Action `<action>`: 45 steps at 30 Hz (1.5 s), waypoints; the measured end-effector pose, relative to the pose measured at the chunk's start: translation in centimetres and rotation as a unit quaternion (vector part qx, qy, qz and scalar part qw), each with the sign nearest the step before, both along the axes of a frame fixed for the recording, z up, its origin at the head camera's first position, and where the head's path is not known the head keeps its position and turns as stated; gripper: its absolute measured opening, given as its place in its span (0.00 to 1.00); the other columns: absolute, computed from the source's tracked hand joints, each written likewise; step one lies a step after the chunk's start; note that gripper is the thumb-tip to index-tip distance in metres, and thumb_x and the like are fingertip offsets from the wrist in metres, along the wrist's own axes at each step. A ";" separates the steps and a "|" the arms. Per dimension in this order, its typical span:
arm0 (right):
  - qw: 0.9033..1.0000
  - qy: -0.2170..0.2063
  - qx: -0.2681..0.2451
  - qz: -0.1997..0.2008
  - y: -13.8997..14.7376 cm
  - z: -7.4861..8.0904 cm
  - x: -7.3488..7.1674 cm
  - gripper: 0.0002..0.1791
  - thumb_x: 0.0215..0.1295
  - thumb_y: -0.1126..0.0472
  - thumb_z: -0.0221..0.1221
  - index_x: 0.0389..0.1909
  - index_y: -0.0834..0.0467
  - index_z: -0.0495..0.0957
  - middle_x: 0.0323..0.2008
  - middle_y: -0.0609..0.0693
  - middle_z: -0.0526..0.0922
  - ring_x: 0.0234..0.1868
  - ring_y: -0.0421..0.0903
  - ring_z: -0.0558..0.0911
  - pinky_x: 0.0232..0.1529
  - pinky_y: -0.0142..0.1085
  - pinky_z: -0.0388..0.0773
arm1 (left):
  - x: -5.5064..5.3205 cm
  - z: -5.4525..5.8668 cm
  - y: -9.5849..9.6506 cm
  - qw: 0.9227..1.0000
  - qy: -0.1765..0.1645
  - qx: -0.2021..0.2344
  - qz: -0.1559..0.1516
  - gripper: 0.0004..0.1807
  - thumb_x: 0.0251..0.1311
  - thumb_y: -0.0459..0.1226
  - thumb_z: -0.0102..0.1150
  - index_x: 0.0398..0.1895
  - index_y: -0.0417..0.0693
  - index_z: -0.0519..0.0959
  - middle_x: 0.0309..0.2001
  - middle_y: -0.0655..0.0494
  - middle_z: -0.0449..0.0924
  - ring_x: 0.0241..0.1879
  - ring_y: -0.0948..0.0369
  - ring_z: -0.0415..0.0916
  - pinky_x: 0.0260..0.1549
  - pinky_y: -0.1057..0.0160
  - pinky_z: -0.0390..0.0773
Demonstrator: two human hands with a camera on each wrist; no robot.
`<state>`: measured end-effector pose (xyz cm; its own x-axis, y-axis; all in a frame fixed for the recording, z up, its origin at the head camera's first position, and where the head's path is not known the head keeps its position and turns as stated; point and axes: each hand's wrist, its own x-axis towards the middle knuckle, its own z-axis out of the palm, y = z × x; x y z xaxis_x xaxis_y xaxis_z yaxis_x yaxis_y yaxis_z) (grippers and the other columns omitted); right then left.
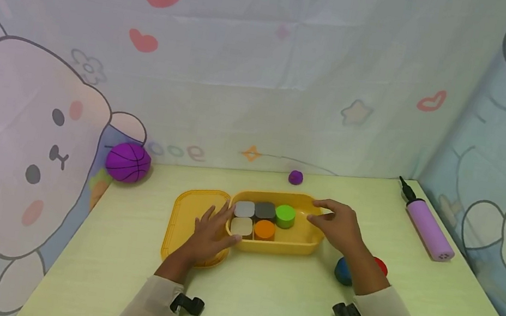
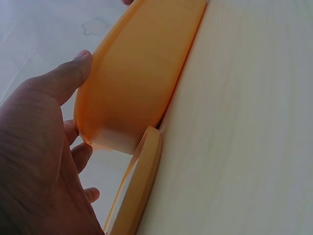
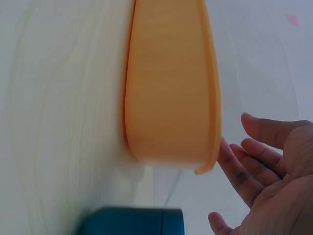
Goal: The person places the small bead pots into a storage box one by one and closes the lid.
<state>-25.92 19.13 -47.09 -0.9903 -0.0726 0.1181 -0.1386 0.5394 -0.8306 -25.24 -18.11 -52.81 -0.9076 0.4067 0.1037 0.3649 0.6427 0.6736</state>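
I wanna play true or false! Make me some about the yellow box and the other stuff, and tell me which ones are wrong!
1. The green piece is inside the yellow box. True.
2. The purple basketball sits inside the box. False: the basketball is at the back left corner of the table.
3. The left hand touches the yellow box. True.
4. The red piece is in the left hand. False: the red piece is on the table, partly hidden.
5. The lilac pump lies on the table's right side. True.
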 end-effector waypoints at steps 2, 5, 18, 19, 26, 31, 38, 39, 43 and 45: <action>1.000 0.006 0.004 0.007 0.6 0.1 0.4 0.27 0.75 0.54 0.71 0.70 0.60 0.83 0.70 0.65 0.83 0.57 0.61 0.91 0.56 0.53 0.90 | 0.0 0.0 0.0 1.000 0.003 0.000 -0.001 0.49 0.78 0.61 0.57 0.92 0.58 0.47 0.92 0.53 0.39 0.89 0.32 0.28 0.72 0.12 0.25; 1.000 0.015 0.007 0.022 1.7 0.1 1.0 0.27 0.75 0.56 0.70 0.70 0.61 0.82 0.72 0.65 0.81 0.60 0.63 0.90 0.56 0.54 0.90 | -0.1 0.0 0.1 1.000 0.007 -0.001 -0.001 0.50 0.78 0.62 0.57 0.92 0.59 0.47 0.92 0.53 0.39 0.89 0.32 0.28 0.72 0.11 0.25; 0.998 0.010 0.032 0.048 6.7 -1.1 3.5 0.31 0.73 0.55 0.72 0.74 0.55 0.79 0.65 0.63 0.87 0.68 0.66 0.84 0.70 0.71 0.76 | -0.1 -0.3 -0.1 1.000 0.004 -0.001 0.000 0.50 0.76 0.65 0.56 0.92 0.62 0.46 0.92 0.54 0.39 0.89 0.32 0.28 0.71 0.11 0.26; 0.998 0.005 0.039 0.055 7.0 -1.2 3.6 0.31 0.73 0.55 0.72 0.74 0.55 0.79 0.64 0.63 0.87 0.70 0.67 0.82 0.71 0.73 0.73 | -0.1 -0.3 -0.1 1.000 0.003 -0.001 0.000 0.50 0.76 0.65 0.56 0.92 0.63 0.46 0.92 0.54 0.39 0.89 0.32 0.28 0.71 0.11 0.26; 0.992 0.000 0.068 0.104 9.1 -1.9 4.6 0.30 0.72 0.54 0.73 0.71 0.59 0.81 0.69 0.64 0.84 0.75 0.71 0.74 0.72 0.78 0.66 | 0.0 -0.2 -0.1 1.000 0.001 -0.002 -0.001 0.50 0.77 0.64 0.56 0.92 0.61 0.47 0.92 0.54 0.39 0.89 0.32 0.28 0.72 0.11 0.25; 0.990 0.000 0.060 0.125 10.4 -2.2 5.0 0.30 0.71 0.53 0.74 0.71 0.58 0.82 0.72 0.62 0.82 0.78 0.72 0.71 0.72 0.77 0.67 | 0.0 0.0 -0.1 1.000 0.001 0.000 0.000 0.50 0.77 0.63 0.57 0.92 0.59 0.47 0.92 0.53 0.40 0.89 0.32 0.29 0.72 0.11 0.26; 0.988 0.002 0.039 0.146 12.0 -3.5 5.4 0.31 0.69 0.55 0.75 0.71 0.59 0.82 0.73 0.61 0.81 0.73 0.27 0.71 0.73 0.69 0.72 | 0.0 0.1 0.1 1.000 -0.001 -0.003 -0.003 0.50 0.77 0.63 0.57 0.92 0.61 0.47 0.92 0.54 0.39 0.89 0.33 0.28 0.72 0.11 0.26; 0.988 0.003 0.039 0.152 12.2 -3.7 5.4 0.31 0.70 0.56 0.75 0.71 0.59 0.82 0.73 0.62 0.81 0.70 0.20 0.68 0.74 0.63 0.75 | 0.0 0.1 0.1 1.000 -0.001 -0.002 -0.002 0.50 0.77 0.63 0.57 0.92 0.61 0.47 0.92 0.54 0.39 0.89 0.33 0.28 0.72 0.11 0.26; 0.985 0.003 0.035 0.168 12.4 -4.3 5.6 0.30 0.69 0.56 0.75 0.70 0.58 0.82 0.74 0.63 0.80 0.69 0.19 0.68 0.67 0.34 0.78 | 0.0 0.0 0.1 1.000 0.003 0.000 0.002 0.50 0.76 0.64 0.58 0.92 0.61 0.47 0.92 0.53 0.40 0.89 0.32 0.29 0.72 0.11 0.26; 0.984 0.004 0.040 0.171 12.5 -4.4 5.6 0.30 0.69 0.56 0.75 0.70 0.57 0.83 0.74 0.65 0.79 0.75 0.36 0.74 0.62 0.25 0.77 | 0.0 0.0 0.1 1.000 0.006 -0.002 0.002 0.50 0.76 0.64 0.57 0.92 0.61 0.47 0.92 0.51 0.41 0.89 0.32 0.30 0.72 0.11 0.27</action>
<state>-20.29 31.63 -51.51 -0.9055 -0.4107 0.1071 -0.3302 0.5230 -0.7858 -25.28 -18.06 -52.82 -0.9083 0.4030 0.1126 0.3697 0.6469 0.6669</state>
